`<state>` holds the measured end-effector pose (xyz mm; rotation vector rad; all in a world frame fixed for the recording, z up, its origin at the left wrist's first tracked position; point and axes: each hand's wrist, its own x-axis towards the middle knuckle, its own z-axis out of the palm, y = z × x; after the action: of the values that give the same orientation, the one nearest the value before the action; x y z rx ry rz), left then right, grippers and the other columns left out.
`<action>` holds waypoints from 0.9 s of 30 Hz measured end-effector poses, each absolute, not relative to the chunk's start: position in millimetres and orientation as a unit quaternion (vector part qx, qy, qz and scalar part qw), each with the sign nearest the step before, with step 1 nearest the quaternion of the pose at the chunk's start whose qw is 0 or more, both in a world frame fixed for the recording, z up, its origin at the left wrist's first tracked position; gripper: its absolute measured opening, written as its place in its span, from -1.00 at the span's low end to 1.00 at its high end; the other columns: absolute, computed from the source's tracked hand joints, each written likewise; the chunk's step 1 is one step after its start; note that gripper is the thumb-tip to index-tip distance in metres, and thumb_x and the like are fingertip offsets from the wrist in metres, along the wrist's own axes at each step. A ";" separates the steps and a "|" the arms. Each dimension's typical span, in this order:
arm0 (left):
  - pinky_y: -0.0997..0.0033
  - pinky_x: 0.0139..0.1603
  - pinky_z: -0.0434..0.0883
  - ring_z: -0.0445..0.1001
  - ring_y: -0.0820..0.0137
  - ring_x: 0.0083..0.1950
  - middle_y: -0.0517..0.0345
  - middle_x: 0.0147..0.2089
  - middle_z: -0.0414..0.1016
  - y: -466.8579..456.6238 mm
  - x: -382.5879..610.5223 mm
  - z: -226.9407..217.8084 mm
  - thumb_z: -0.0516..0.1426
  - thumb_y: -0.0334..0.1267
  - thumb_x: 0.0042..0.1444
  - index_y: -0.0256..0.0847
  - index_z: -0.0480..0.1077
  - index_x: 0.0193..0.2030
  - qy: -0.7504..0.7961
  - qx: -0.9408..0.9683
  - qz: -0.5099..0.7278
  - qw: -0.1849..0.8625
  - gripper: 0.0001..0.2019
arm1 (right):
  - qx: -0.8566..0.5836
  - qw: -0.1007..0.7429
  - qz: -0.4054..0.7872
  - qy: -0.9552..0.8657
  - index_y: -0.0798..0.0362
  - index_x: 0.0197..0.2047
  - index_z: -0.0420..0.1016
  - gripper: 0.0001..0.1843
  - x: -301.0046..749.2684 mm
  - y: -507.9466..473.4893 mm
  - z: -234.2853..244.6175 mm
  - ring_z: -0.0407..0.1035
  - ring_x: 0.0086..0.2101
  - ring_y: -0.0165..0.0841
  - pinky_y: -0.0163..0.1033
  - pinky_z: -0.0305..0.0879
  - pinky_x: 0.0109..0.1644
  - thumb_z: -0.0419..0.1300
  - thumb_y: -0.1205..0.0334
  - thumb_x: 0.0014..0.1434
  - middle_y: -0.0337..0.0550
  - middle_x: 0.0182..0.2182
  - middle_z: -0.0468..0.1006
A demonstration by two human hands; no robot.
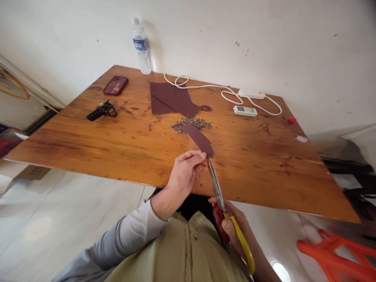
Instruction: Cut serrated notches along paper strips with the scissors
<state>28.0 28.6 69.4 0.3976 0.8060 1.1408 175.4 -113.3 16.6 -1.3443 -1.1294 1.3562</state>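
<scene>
Pinched between the thumb and fingers of my left hand (pixel 186 170) is a dark maroon strip (pixel 198 137), paper or thin leather, with a row of small cuts fringing its right edge. My right hand (pixel 236 227) is wrapped round the handles of scissors (pixel 216 181), one handle yellow and one red. The blades point up and away, nearly closed, their tips at the strip's near end beside my left fingertips. Beyond the strip lies a heap of small dark snippets (pixel 202 124) on the wooden table (pixel 132 145). Larger maroon sheets (pixel 170 98) lie flat behind the heap.
A water bottle (pixel 142 51) stands by the wall. A maroon phone case (pixel 116 85) and a black strapped object (pixel 102 110) lie at left. A white cable (pixel 205 86), its white power strip (pixel 252 94) and a remote (pixel 245 111) lie at back right. An orange stool (pixel 335 250) stands at lower right.
</scene>
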 end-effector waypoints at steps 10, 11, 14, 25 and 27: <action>0.53 -0.37 0.37 0.39 0.55 -0.50 0.23 -0.54 0.46 26.4 35.4 68.2 0.39 -0.32 -0.18 -0.27 0.50 -0.53 0.360 0.180 0.545 0.736 -0.84 | -0.613 0.370 0.456 -0.529 0.03 0.01 0.59 -0.63 183.9 -109.2 6.5 0.28 -0.50 -0.34 -0.31 0.26 -0.41 0.26 0.10 0.16 -0.28 -0.46 0.43; 0.53 -0.36 0.37 0.39 0.55 -0.50 0.23 -0.54 0.46 26.3 35.4 68.3 0.39 -0.32 -0.18 -0.27 0.50 -0.53 0.359 0.181 0.544 0.736 -0.84 | -0.615 0.369 0.451 -0.532 0.03 0.00 0.59 -0.64 183.5 -109.0 6.4 0.28 -0.50 -0.34 -0.31 0.26 -0.41 0.27 0.10 0.15 -0.29 -0.47 0.42; 0.53 -0.35 0.38 0.40 0.55 -0.49 0.22 -0.53 0.47 25.9 34.8 68.5 0.39 -0.32 -0.17 -0.28 0.50 -0.53 0.360 0.181 0.541 0.738 -0.84 | -0.630 0.358 0.435 -0.535 0.03 -0.04 0.60 -0.66 182.0 -108.9 6.3 0.25 -0.52 -0.35 -0.33 0.23 -0.45 0.29 0.11 0.12 -0.31 -0.50 0.39; 0.50 -0.38 0.41 0.42 0.53 -0.51 0.23 -0.53 0.48 21.5 34.2 70.2 0.42 -0.31 -0.21 -0.27 0.49 -0.48 0.378 0.154 0.525 0.747 -0.80 | -0.649 0.381 0.378 -0.539 0.04 -0.17 0.60 -0.71 177.4 -111.5 9.6 0.33 -0.53 -0.28 -0.27 0.27 -0.47 0.28 0.04 0.12 -0.23 -0.51 0.51; 0.48 -0.38 0.42 0.43 0.51 -0.51 0.23 -0.53 0.48 22.2 33.4 69.8 0.42 -0.29 -0.22 -0.26 0.47 -0.47 0.381 0.154 0.520 0.749 -0.77 | -0.653 0.376 0.376 -0.539 0.03 -0.17 0.59 -0.71 176.4 -113.0 9.4 0.36 -0.51 -0.26 -0.26 0.30 -0.44 0.27 0.02 0.14 -0.21 -0.48 0.54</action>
<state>33.4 22.2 69.8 0.3374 0.8330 1.1378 176.4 -113.0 9.4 -1.6715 -1.3802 0.9613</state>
